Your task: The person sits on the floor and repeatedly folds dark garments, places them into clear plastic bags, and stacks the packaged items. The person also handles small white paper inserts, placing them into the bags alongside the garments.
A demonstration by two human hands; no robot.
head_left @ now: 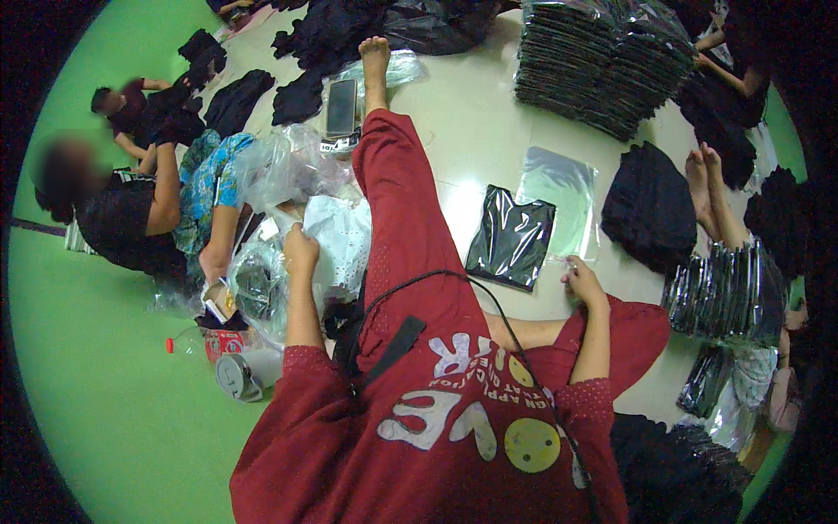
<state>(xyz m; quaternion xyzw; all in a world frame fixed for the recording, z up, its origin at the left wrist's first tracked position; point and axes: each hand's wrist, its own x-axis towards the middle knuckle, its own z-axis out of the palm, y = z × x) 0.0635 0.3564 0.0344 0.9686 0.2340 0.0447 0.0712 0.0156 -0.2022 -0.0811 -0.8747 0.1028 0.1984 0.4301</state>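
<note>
My right hand (587, 284) is curled at the near edge of a flat clear plastic bag (559, 196), its fingertips pinched there. Just left of that bag, partly over it, a folded black garment in shiny clear wrapping (513, 240) lies on the floor. My left hand (301, 251) is closed beside a white sheet with rows of small marks (339, 240). Crumpled clear plastic (262, 284) surrounds that hand on its left. What its fingers hold is hidden.
A tall stack of wrapped black garments (594, 74) stands far right; another wrapped pile (726, 293) is at right. A black cloth heap (648, 210) sits beside it. A phone (341, 109) lies near my foot. A grey lidded container (243, 375) stands at left. Other people sit around.
</note>
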